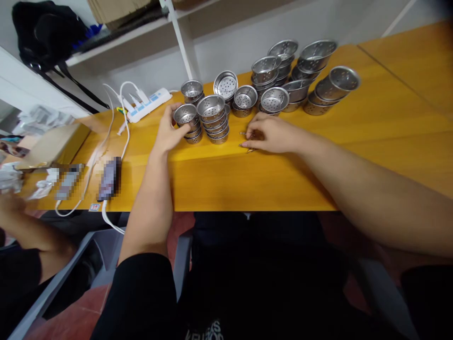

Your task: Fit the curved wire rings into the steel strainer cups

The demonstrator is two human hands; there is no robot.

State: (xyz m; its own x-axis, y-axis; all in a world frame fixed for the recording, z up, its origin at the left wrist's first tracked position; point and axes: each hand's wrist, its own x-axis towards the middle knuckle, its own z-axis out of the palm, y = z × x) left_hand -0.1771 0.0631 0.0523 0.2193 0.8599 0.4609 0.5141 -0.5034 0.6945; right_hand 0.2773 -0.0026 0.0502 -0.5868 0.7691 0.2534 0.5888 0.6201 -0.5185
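Observation:
My left hand (169,128) curls around a short stack of perforated metal cups (186,113), thumb at the front and fingers at the far side. Right beside it stands a taller stack of the same cups (211,108). My right hand (269,134) is low over the table with thumb and fingers drawn together. Thin, small metal pieces (250,150) show at its fingertips; their kind is too small to tell, and the hand partly hides them.
More perforated cup stacks (274,100) crowd the back of the wooden table (219,184), some leaning. On the left are a white power strip (150,105) with cables, a blurred-out phone-like object (109,179) and a cardboard box (56,146). Another person's arm (31,231) is at far left.

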